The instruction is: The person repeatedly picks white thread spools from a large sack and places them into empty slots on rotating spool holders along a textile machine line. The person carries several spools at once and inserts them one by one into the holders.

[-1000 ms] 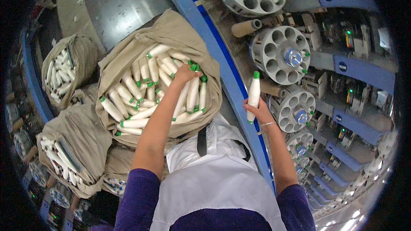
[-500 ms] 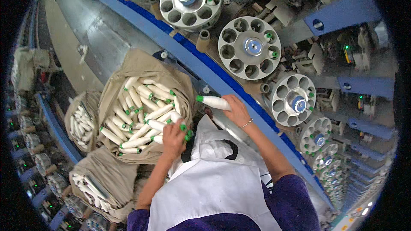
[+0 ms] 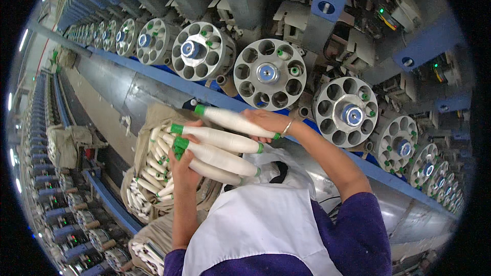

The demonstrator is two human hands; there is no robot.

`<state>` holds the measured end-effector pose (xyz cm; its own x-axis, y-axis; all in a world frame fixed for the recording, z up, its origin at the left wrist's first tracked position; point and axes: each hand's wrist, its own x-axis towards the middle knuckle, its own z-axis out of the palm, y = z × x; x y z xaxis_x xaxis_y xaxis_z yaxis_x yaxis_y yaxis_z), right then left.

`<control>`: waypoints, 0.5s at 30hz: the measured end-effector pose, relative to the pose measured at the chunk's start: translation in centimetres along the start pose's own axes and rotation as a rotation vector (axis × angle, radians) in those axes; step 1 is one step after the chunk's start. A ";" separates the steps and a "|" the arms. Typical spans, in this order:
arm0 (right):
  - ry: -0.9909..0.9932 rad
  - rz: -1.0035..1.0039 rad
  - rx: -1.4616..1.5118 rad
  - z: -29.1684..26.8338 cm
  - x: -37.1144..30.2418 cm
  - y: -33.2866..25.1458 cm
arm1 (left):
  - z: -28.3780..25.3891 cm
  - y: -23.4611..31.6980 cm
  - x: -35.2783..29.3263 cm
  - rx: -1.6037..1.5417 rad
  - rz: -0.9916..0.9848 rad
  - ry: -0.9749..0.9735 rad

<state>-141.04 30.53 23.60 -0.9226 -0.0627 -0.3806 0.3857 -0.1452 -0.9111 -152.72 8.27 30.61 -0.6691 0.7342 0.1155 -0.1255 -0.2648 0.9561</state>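
Note:
Several white yarn bobbins (image 3: 220, 139) with green ends fan out from my left hand (image 3: 185, 167), its fingers wrapped round their green tips. Just above them, my right hand (image 3: 268, 121) is closed round a single yarn bobbin (image 3: 222, 119), slightly blurred, its green tip pointing left. Below and behind the left hand stands an open cloth sack (image 3: 156, 115) of more such bobbins (image 3: 153, 166), partly hidden by the held ones. Beyond my right hand is a round grey magazine (image 3: 267, 73) with a ring of holes; two holes hold green-tipped bobbins.
A row of similar round magazines (image 3: 353, 116) runs along a blue machine rail (image 3: 220, 97). More sacks of bobbins (image 3: 148, 255) stand at lower left. A metal floor strip (image 3: 117, 84) lies beyond the sacks. Another machine row (image 3: 66, 225) lines the far left.
My view has turned, bringing the magazines nearer the middle. My left hand has come up from the sack with the bobbins. The right hand's bobbin is now close above them.

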 end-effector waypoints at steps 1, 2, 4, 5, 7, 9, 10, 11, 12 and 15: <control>-0.109 -0.031 -0.046 0.2 0.1 -0.9 | -0.3 0.3 1.2 -0.021 -0.056 -0.086; -0.095 -0.012 -0.052 0.5 0.4 -1.7 | -0.3 0.2 2.5 -0.061 -0.056 -0.184; -0.079 -0.032 0.007 1.1 0.7 -2.9 | -1.0 0.3 4.5 -0.092 -0.047 -0.333; -0.061 -0.062 0.051 1.2 0.5 -3.3 | -1.2 0.5 5.1 -0.088 -0.047 -0.374; -0.030 -0.156 0.057 1.7 0.5 -3.8 | -2.8 1.5 6.6 -0.085 -0.024 -0.418; 0.012 -0.211 -0.043 2.3 0.6 -3.8 | -4.6 2.9 7.5 -0.089 0.035 -0.420; 0.047 -0.140 -0.004 2.6 0.8 -3.7 | -5.6 3.7 7.9 -0.112 0.042 -0.397; 0.197 -0.264 -0.142 3.2 1.7 -3.8 | -6.7 4.4 8.1 -0.080 0.069 -0.380; 0.374 -0.321 -0.291 4.2 2.7 -3.8 | -7.7 5.0 8.1 -0.047 0.099 -0.361; 0.917 -0.237 -0.785 7.3 6.6 -3.8 | -10.7 6.1 8.6 0.046 0.149 -0.301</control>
<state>-148.54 23.44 25.74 -0.7520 0.6471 0.1256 0.3946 0.5945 -0.7006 -167.05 6.34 34.52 -0.4304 0.8429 0.3229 -0.0050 -0.3600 0.9329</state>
